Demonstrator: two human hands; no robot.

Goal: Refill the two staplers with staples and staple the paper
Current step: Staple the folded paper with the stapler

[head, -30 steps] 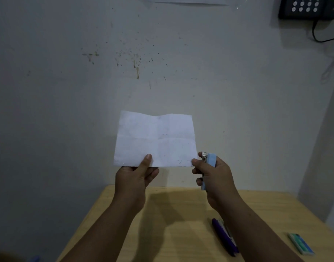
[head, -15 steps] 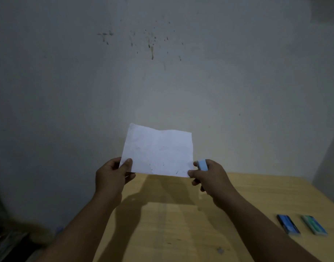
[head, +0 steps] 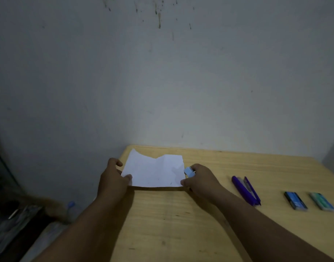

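Pinching the left edge of the paper (head: 154, 172) low in the middle of the frame, the left hand (head: 113, 178) steadies it over the table (head: 181, 224) while the right hand (head: 201, 179), clenched around a light blue stapler (head: 189, 171), nips the right corner, likely for stapling; a purple stapler (head: 244, 190) and two staple boxes (head: 295, 201) wait at right.

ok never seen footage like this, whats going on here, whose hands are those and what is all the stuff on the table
There is no machine here: a person wears a camera on their head, so you look down at their own two arms. The left hand and right hand hold a creased white paper by its near corners, low over the wooden table. The right hand also grips a small light blue stapler. To the right lie a purple stapler, opened, and two small staple boxes, one blue, one green.
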